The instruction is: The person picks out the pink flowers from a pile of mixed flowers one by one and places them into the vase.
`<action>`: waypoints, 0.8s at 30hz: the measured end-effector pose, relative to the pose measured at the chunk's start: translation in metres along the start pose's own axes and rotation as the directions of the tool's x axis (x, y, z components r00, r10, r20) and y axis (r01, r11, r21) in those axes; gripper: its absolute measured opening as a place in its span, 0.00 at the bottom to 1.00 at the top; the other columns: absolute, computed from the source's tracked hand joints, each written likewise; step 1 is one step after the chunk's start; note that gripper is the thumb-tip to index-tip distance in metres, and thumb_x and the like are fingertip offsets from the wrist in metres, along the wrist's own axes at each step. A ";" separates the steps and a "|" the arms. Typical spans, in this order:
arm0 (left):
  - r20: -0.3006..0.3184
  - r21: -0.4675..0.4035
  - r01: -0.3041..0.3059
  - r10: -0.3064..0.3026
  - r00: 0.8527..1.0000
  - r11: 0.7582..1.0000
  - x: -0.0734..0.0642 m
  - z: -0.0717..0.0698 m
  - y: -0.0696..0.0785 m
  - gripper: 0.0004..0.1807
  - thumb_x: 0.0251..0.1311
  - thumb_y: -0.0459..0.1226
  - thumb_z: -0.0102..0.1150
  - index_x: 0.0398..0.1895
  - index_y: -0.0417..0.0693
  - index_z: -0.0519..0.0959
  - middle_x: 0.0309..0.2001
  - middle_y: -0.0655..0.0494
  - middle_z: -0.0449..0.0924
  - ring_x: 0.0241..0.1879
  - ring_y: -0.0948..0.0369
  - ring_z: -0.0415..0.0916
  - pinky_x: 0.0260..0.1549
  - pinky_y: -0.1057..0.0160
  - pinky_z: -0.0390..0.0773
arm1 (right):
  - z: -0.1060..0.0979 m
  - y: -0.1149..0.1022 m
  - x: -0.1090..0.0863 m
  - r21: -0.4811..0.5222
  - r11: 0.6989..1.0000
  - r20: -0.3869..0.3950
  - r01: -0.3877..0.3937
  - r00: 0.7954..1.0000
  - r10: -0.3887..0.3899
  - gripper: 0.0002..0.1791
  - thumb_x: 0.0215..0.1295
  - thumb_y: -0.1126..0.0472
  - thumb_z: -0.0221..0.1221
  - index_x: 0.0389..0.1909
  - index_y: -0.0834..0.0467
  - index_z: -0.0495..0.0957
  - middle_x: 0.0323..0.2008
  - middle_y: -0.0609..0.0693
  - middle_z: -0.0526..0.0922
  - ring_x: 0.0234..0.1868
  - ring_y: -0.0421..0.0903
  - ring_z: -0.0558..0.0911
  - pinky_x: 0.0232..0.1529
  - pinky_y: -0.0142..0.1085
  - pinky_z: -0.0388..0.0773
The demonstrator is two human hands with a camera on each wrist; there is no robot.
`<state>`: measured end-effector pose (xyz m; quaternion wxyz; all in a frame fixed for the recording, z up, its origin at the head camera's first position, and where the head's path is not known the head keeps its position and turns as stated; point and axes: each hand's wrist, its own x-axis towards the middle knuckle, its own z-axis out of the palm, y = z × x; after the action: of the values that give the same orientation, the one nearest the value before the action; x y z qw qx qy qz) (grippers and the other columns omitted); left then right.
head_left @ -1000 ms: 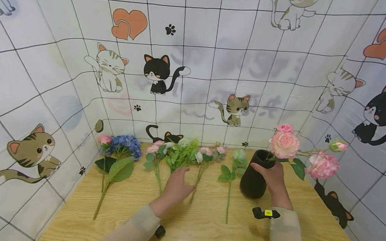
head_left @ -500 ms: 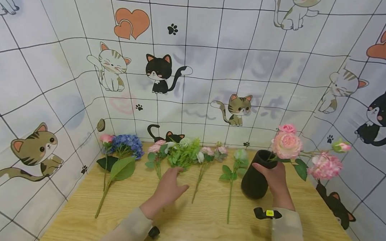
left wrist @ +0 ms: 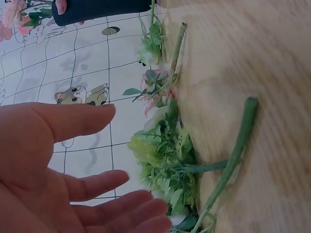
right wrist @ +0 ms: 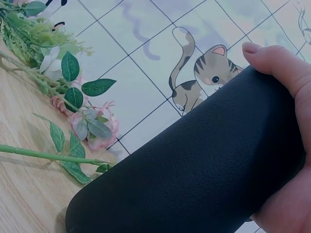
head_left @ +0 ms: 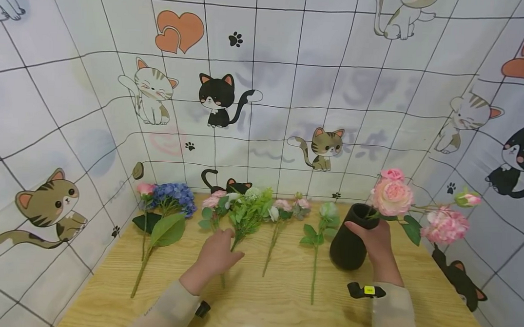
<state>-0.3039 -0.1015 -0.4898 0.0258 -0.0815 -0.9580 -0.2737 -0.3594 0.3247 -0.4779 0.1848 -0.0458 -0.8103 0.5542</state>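
Note:
My right hand [head_left: 378, 244] grips the neck of a black vase [head_left: 348, 250] at the right; in the right wrist view, the thumb and palm wrap its upper end. A spray of pink flowers [head_left: 392, 194] sticks out of the vase mouth and leans right. My left hand [head_left: 214, 254] hovers over the stem of a small pink flower [head_left: 212, 200], beside the leafy green bunch [head_left: 251, 209]. In the left wrist view its fingers [left wrist: 99, 187] are spread with nothing between them, and a bare green stem [left wrist: 238, 145] lies past them.
A blue hydrangea [head_left: 172, 198] and a pink bud [head_left: 144, 189] lie at the left of the wooden table [head_left: 273, 315]. Between the green bunch and the vase lie a pink-and-white spray [head_left: 282, 208] and a pale green rose [head_left: 328, 211]. A cat-printed cloth [head_left: 265, 85] hangs behind.
My left hand has drawn back from the green bunch, moving left and slightly nearer me. My right hand keeps its grip on the vase; the view has shifted slightly.

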 end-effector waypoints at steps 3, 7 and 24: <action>0.035 0.062 -0.007 0.005 0.999 0.998 -0.001 -0.004 -0.001 0.29 0.62 0.47 0.77 0.57 0.35 0.80 0.42 0.43 0.86 0.33 0.51 0.82 0.36 0.49 0.85 | -0.001 -0.001 0.000 -0.002 1.000 0.003 0.007 1.000 -0.007 0.35 0.63 0.63 0.75 0.70 0.63 0.74 0.42 0.24 0.76 0.46 0.23 0.77 0.53 0.23 0.72; 0.057 0.149 0.031 -0.040 0.998 0.988 -0.001 -0.009 -0.006 0.23 0.62 0.49 0.77 0.45 0.40 0.82 0.30 0.51 0.82 0.24 0.57 0.77 0.24 0.56 0.78 | -0.002 -0.003 0.000 -0.002 1.000 0.011 0.010 1.000 -0.010 0.35 0.63 0.63 0.74 0.70 0.63 0.74 0.42 0.23 0.76 0.46 0.24 0.77 0.52 0.22 0.73; 0.192 0.339 0.091 -0.164 0.967 0.936 -0.001 -0.009 -0.019 0.25 0.49 0.56 0.82 0.20 0.53 0.76 0.23 0.57 0.76 0.23 0.58 0.74 0.20 0.57 0.72 | -0.001 -0.005 -0.005 0.006 0.999 0.018 0.033 0.999 -0.033 0.34 0.64 0.62 0.74 0.68 0.64 0.73 0.43 0.25 0.77 0.45 0.25 0.79 0.50 0.21 0.74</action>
<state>-0.3064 -0.1222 -0.4918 -0.0840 -0.0428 -0.9904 -0.1013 -0.3541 0.3223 -0.4746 0.1868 -0.0267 -0.8111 0.5536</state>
